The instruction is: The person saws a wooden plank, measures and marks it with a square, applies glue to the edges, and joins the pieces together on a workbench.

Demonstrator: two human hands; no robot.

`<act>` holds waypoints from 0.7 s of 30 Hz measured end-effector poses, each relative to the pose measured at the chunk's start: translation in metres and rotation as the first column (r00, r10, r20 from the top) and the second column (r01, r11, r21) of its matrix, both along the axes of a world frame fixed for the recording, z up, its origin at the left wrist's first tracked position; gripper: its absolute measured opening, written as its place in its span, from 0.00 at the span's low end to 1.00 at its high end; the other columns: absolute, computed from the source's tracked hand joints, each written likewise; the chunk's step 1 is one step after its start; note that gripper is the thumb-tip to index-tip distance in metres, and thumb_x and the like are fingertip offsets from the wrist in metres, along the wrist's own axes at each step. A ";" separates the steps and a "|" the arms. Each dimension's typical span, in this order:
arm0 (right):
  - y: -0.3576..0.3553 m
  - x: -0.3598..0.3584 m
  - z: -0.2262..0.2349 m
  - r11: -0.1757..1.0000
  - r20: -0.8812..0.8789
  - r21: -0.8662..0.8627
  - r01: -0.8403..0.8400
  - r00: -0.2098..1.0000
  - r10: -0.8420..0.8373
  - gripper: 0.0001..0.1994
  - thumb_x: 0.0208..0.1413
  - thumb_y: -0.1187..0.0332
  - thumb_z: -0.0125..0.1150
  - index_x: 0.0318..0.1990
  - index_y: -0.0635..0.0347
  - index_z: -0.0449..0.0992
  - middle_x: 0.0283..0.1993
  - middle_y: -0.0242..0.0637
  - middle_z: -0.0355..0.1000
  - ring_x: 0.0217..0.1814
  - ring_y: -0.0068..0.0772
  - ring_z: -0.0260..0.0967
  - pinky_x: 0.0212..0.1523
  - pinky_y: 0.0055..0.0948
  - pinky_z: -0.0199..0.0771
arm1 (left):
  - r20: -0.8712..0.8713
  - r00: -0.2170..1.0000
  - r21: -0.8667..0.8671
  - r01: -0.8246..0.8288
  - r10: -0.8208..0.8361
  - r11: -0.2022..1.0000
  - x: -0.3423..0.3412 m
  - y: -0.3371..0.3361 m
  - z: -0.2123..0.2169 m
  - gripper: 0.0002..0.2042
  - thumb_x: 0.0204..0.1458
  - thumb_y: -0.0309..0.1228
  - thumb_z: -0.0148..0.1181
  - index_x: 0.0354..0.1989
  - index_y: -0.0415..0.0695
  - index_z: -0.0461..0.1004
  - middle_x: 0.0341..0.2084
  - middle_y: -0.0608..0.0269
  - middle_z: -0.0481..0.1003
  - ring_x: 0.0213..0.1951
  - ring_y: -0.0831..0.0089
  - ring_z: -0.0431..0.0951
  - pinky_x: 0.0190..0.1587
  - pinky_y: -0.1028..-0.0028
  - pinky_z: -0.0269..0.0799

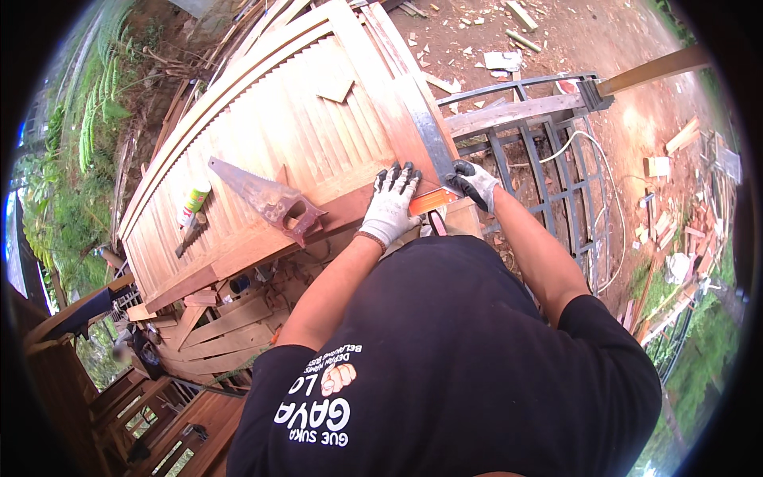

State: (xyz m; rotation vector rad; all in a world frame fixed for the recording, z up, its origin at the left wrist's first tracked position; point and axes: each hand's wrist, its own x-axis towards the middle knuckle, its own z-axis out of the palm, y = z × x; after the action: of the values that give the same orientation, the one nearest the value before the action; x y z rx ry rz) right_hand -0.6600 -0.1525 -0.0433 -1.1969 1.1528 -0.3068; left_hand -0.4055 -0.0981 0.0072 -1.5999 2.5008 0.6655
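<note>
Slip risk was the main worry. Left hand (389,205), gloved, lay spread flat on the slatted wooden door panel (270,135), just beside the orange stock of a metal square (427,135) whose blade ran up the panel's rt edge. Right hand (475,183) was closed round the square's corner. W/ grip that light, the square could've shifted; handsaw (266,199) lay near, teeth exposed.
</note>
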 end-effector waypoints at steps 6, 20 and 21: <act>-0.007 0.001 -0.002 0.995 0.039 0.099 0.005 0.999 -0.008 0.12 0.63 0.61 0.62 0.48 0.56 0.77 0.42 0.32 0.77 0.43 0.24 0.72 0.45 0.27 0.73 | -0.017 1.000 0.004 -0.013 0.013 1.000 -0.001 0.000 -0.001 0.49 0.44 0.45 0.70 0.76 0.47 0.52 0.76 0.51 0.50 0.77 0.49 0.47 0.78 0.51 0.38; 0.000 0.008 0.005 0.986 0.043 0.093 0.138 0.989 -0.142 0.11 0.57 0.62 0.64 0.42 0.58 0.80 0.35 0.29 0.74 0.37 0.22 0.67 0.39 0.26 0.69 | -0.072 0.992 -0.064 -0.113 0.108 0.992 0.012 0.010 0.000 0.50 0.41 0.46 0.73 0.75 0.47 0.56 0.76 0.54 0.51 0.77 0.54 0.47 0.78 0.53 0.38; 0.000 0.007 0.005 0.985 0.050 0.096 0.145 0.987 -0.150 0.11 0.57 0.62 0.64 0.42 0.58 0.80 0.35 0.28 0.74 0.37 0.22 0.67 0.39 0.26 0.69 | -0.070 0.991 -0.063 -0.114 0.110 0.991 0.012 0.010 0.000 0.50 0.41 0.46 0.73 0.75 0.47 0.56 0.76 0.54 0.52 0.77 0.54 0.47 0.78 0.53 0.38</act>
State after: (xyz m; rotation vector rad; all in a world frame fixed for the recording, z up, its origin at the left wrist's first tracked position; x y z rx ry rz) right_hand -0.6525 -0.1525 -0.0386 -1.0186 1.1951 -0.3939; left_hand -0.3937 -0.0882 0.0072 -1.7814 2.5200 0.6652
